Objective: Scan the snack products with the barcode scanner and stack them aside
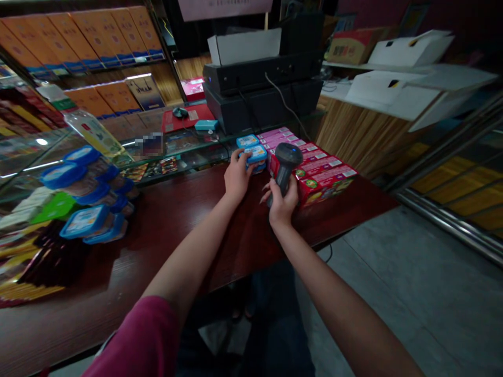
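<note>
My right hand (283, 201) is wrapped around the handle of a dark grey barcode scanner (288, 155), its head uppermost and a small blue light showing on it. My left hand (237, 177) has its fingers curled over the near side of a small blue-lidded tub (257, 153), which appears to rest on another tub. Just behind it sits a second blue-lidded tub (247, 140). To the right of the tubs, beside the scanner, lies a row of red boxes (324, 180), with pink boxes (281, 137) farther back.
Several stacked blue-lidded tubs (87, 222) stand on the dark wooden counter (168, 220) at left, near packaged snacks (43, 256) and a bottle (92, 128). Black equipment (259, 99) with a cable stands behind the boxes. The counter's right edge borders the floor.
</note>
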{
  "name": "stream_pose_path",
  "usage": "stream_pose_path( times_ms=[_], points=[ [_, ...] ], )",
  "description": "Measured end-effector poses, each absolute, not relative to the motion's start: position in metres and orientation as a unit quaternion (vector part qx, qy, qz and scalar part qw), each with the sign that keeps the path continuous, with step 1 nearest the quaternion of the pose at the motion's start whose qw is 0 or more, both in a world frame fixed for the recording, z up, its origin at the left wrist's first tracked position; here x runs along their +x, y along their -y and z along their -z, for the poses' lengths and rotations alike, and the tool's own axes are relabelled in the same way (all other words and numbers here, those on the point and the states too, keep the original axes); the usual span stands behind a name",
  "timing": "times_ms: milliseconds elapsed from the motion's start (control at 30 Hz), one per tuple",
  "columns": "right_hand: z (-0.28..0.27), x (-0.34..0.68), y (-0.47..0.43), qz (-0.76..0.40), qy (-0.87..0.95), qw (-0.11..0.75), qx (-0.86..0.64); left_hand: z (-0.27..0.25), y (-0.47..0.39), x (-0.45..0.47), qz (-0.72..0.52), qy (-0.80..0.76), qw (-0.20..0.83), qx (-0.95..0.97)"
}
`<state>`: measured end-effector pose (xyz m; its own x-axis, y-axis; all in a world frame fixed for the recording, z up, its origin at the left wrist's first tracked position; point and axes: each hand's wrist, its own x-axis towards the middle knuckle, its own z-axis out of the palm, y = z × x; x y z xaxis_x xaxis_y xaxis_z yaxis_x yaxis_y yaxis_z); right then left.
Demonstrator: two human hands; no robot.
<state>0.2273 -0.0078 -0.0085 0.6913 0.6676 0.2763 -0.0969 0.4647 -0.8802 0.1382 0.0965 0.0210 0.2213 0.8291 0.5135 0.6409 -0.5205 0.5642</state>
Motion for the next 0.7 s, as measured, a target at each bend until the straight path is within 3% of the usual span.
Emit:
stream_pose_path(
  times_ms=[467, 700],
  points=[
    [0.014, 0.234, 0.005, -0.253, 0.340, 0.777, -0.466, -0.001, -0.085, 0.142, -0.442, -0.459, 0.167, 0.752],
    [-0.001, 0.220, 0.026, -0.424, 0.420, 0.706, -0.382, -0.004, -0.015, 0.002, -0.395, -0.468, -0.051, 0.789]
  ],
)
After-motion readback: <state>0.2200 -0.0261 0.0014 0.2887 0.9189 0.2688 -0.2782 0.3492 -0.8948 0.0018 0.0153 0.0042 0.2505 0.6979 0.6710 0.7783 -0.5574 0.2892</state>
